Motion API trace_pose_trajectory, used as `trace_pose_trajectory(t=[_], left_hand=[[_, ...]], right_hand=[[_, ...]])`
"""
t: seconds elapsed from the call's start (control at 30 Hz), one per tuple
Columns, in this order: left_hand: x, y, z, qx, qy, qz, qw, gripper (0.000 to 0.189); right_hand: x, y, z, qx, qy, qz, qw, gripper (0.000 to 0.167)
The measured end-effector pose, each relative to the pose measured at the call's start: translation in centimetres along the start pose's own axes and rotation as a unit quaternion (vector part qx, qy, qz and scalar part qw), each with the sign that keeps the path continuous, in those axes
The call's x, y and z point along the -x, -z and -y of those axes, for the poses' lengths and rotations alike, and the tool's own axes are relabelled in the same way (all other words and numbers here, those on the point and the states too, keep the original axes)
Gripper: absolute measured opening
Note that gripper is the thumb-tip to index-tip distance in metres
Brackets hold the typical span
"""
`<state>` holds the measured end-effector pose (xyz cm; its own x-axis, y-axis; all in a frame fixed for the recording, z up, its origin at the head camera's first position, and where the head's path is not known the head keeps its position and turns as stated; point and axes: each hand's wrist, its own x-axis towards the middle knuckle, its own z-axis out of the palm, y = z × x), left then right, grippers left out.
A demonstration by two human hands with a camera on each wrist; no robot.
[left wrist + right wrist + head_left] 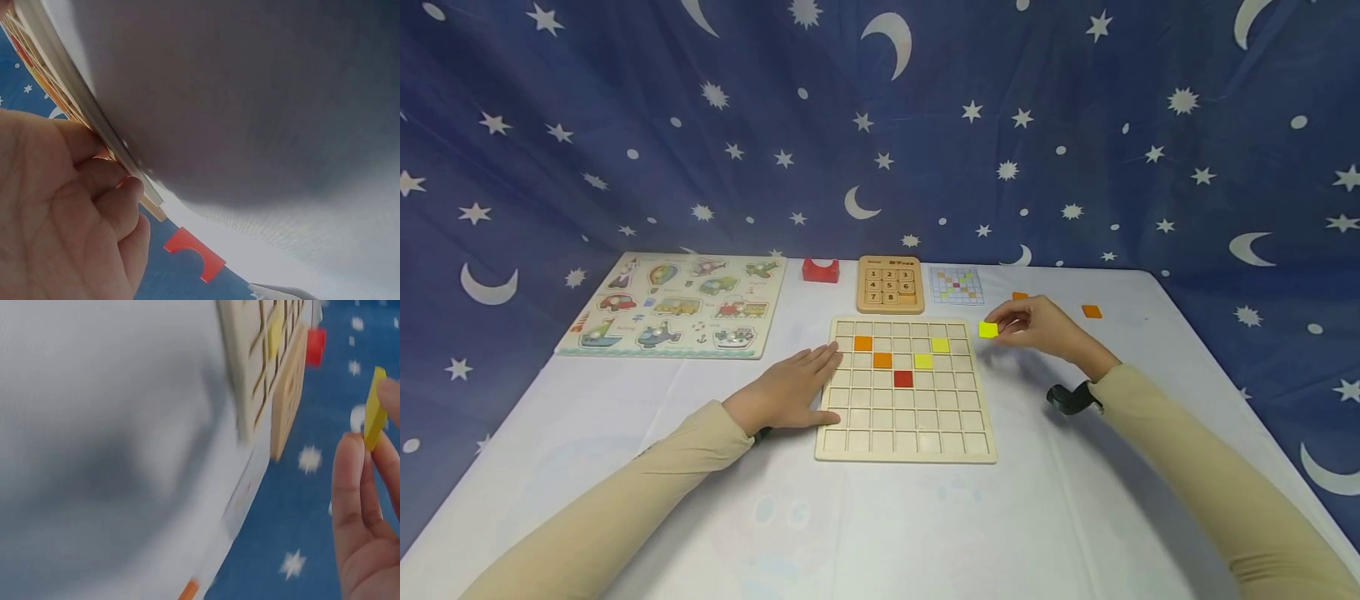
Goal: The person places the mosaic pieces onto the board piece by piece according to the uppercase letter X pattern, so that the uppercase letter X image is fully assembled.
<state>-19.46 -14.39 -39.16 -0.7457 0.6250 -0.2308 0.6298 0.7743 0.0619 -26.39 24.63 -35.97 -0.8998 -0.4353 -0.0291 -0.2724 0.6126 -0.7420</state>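
Between the thumb and fingers of my right hand (1041,327) a yellow square tile (988,330) is pinched, held just off the board's upper right corner. The right wrist view shows that tile (375,411) edge-on at the fingertips. My left hand (792,388) rests on the left edge of a pale wooden grid board (916,422), fingers extended and thumb apart. In the left wrist view its fingers touch the board's side. Set in the grid are two orange tiles (863,343), two yellow tiles (922,362) and one red tile (903,379).
Behind the board lie a wooden number puzzle (890,285), a printed pattern card (957,286) and a red arched block (821,271). A picture puzzle (673,305) lies at the back left. Beyond my right hand are two loose orange tiles (1092,312) on the white cloth (910,533).
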Motion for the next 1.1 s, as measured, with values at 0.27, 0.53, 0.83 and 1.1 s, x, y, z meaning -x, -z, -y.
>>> trace_pose_trajectory(t=[0.27, 0.53, 0.83, 1.1], left_hand=[[0.0, 0.1, 0.0, -0.002, -0.003, -0.001, 1.0000, 0.092], [0.0, 0.0, 0.0, -0.002, -0.003, -0.003, 1.0000, 0.092], [-0.2, -0.1, 0.1, 0.000, 0.003, 0.001, 1.0000, 0.093], [-0.3, -0.2, 0.1, -0.002, 0.011, 0.009, 0.9999, 0.093]], right_hand=[[-1.2, -3.9, 3.1, -0.002, 0.034, 0.017, 0.9993, 0.029], [-2.0, -7.5, 5.0, -0.002, 0.057, 0.059, 0.9966, 0.028], [-2.8, -10.2, 6.3, -0.013, 0.089, 0.111, 0.9897, 0.027], [-3.2, -11.3, 7.4, 0.021, 0.083, 0.146, 0.9857, 0.025]])
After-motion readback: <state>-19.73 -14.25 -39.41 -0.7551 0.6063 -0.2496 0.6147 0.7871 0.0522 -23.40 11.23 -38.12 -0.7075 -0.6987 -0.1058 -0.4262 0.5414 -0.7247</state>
